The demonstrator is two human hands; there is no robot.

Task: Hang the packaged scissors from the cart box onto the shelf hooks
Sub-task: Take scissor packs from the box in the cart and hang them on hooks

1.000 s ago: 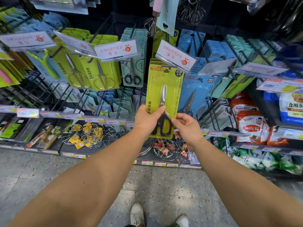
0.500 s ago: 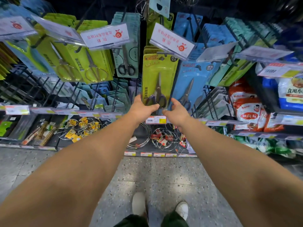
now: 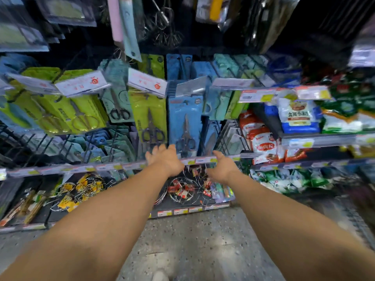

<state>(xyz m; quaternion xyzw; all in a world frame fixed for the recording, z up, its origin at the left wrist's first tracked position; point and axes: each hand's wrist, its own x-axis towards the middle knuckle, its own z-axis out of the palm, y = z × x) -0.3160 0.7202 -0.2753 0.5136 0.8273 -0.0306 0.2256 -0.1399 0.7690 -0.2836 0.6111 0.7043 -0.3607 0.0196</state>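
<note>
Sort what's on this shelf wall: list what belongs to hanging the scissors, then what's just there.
Belongs to the job:
yellow-green scissors pack, on its hook
left hand, empty
right hand, empty

Just there:
blue scissors pack
wire racks
red food bags
price tags

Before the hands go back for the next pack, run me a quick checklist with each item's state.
1. Green scissors pack hanging on its hook: ok.
2. Left hand let go, fingers relaxed: ok.
3. Right hand free, holding nothing: ok.
4. Pack level with the blue scissors pack beside it: ok.
5. Pack seated fully on the hook: cannot tell, a price tag hides the hole.
6. Cart box within reach: cannot tell, out of view.
</note>
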